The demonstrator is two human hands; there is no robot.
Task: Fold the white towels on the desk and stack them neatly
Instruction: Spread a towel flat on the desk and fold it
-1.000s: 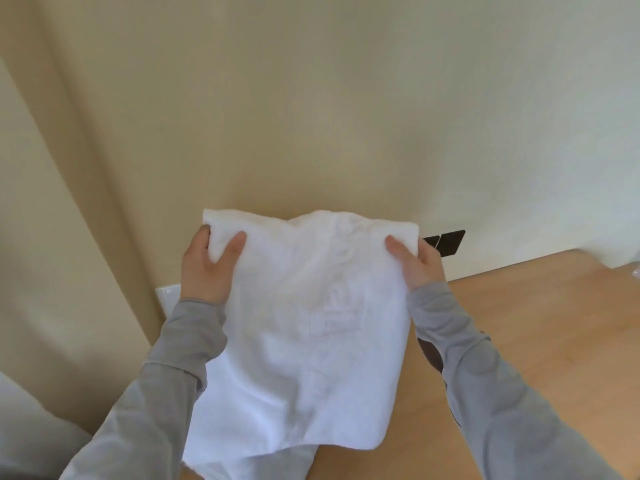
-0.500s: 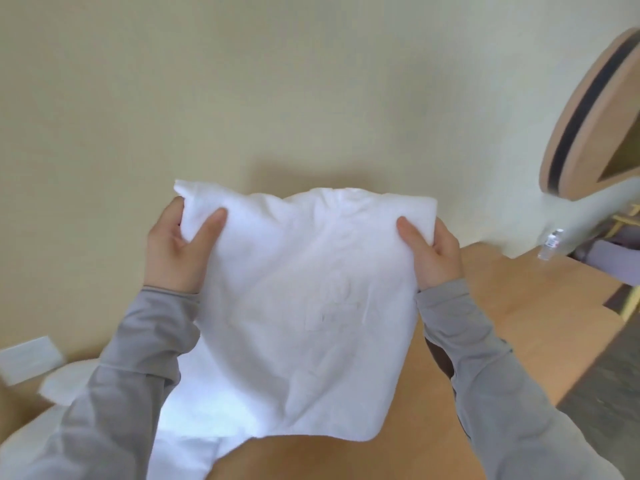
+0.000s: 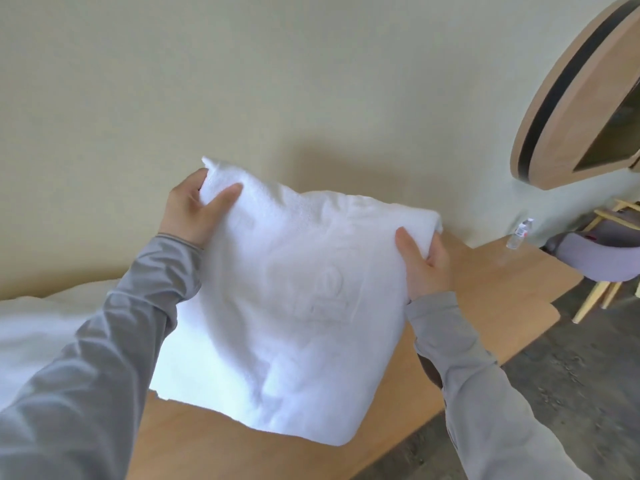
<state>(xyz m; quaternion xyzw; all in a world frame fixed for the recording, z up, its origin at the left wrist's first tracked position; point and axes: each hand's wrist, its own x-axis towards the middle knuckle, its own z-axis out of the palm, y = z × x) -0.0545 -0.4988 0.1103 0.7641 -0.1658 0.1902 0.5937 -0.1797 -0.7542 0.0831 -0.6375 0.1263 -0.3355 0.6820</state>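
At frame centre the towel (image 3: 294, 306) hung above the desk (image 3: 485, 271), its 2 top corners pinched by the left hand (image 3: 188, 209) and right hand (image 3: 424, 268). Levelling both corners would keep the fold square.

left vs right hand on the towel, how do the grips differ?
Height: left hand sits higher in the picture than the right hand, so the top edge of the towel slopes down toward the right. Left thumb angles sideways across the cloth; right thumb points up. Shared: each grip pinches a top corner, thumb in front, fingers behind.
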